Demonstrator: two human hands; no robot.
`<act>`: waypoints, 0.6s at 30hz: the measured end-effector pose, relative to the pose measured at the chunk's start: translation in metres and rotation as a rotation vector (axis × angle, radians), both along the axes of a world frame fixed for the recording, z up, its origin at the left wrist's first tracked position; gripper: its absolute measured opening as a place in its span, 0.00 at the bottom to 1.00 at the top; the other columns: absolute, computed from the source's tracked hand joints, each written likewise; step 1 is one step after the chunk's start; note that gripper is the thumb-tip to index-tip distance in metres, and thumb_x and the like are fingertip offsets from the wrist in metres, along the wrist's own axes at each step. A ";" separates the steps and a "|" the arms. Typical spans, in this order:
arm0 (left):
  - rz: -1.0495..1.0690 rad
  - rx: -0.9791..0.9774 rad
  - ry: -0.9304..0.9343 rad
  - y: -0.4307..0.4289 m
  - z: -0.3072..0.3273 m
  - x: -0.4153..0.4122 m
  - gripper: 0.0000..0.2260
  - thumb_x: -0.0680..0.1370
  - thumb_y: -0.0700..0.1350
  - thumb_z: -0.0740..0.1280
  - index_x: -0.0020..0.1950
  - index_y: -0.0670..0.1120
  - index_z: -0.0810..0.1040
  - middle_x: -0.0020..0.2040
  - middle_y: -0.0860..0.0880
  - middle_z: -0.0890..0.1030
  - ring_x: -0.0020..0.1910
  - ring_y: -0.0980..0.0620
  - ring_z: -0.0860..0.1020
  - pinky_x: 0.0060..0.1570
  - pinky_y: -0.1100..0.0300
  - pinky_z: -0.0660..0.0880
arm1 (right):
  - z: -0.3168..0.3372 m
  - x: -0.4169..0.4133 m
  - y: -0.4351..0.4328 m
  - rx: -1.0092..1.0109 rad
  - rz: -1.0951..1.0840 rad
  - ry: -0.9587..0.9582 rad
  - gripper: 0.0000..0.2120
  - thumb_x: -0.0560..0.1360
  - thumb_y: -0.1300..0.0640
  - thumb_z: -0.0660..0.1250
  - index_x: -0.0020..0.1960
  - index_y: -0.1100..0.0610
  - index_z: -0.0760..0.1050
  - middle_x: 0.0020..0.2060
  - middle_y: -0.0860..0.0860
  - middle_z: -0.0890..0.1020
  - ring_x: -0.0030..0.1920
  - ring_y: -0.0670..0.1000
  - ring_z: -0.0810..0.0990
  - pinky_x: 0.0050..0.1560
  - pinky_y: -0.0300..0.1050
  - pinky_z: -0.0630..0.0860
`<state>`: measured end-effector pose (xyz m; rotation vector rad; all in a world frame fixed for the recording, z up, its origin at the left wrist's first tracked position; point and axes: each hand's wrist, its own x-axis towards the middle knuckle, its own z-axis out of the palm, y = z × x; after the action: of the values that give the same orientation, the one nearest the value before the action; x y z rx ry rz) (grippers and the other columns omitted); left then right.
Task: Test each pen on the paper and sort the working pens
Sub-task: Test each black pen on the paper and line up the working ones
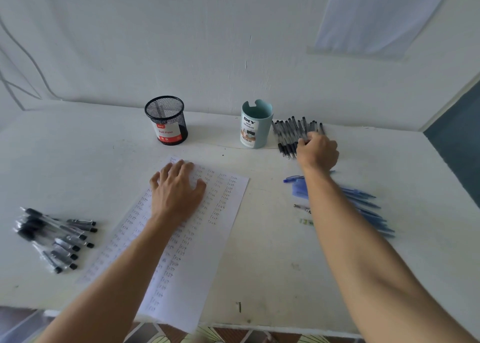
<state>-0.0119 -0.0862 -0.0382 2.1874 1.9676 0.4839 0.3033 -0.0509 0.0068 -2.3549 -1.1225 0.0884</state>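
Near left on the desk [78,161] we've got a loose pile of black pens [55,239], which we reckon is one of the sorted groups. Next along, the paper [226,202] lies at a slant, full of little rows of "test" scribbles. Our left hand [176,187] lies flat on its far end, fingers spread, pinning it down. Behind that stands the black mesh cup [167,120], and to its right the teal organizer [255,126]. Just right of the organizer is the row of black pens [291,132] at the far edge. Our right hand [318,152] is on it, fingers curled over the pens, but honestly we can't tell if one is actually pinched. The blue pens [363,202] sit nearer, partly under that forearm. So we'd say we're at the grab-the-next-pen step. The next move calls for lifting one out without dragging its neighbours, then bringing it to a free bit of the paper.
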 end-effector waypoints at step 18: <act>0.005 -0.020 -0.074 0.001 -0.002 -0.006 0.25 0.77 0.62 0.57 0.71 0.53 0.72 0.76 0.54 0.69 0.77 0.50 0.61 0.76 0.47 0.53 | -0.017 -0.118 -0.088 -0.095 0.644 -0.064 0.22 0.77 0.46 0.65 0.68 0.52 0.72 0.65 0.52 0.73 0.65 0.56 0.71 0.62 0.52 0.66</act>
<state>-0.0184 -0.0848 -0.0401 2.1214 1.9317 0.5356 0.1854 -0.1389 -0.0100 -1.9907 -1.9029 0.2994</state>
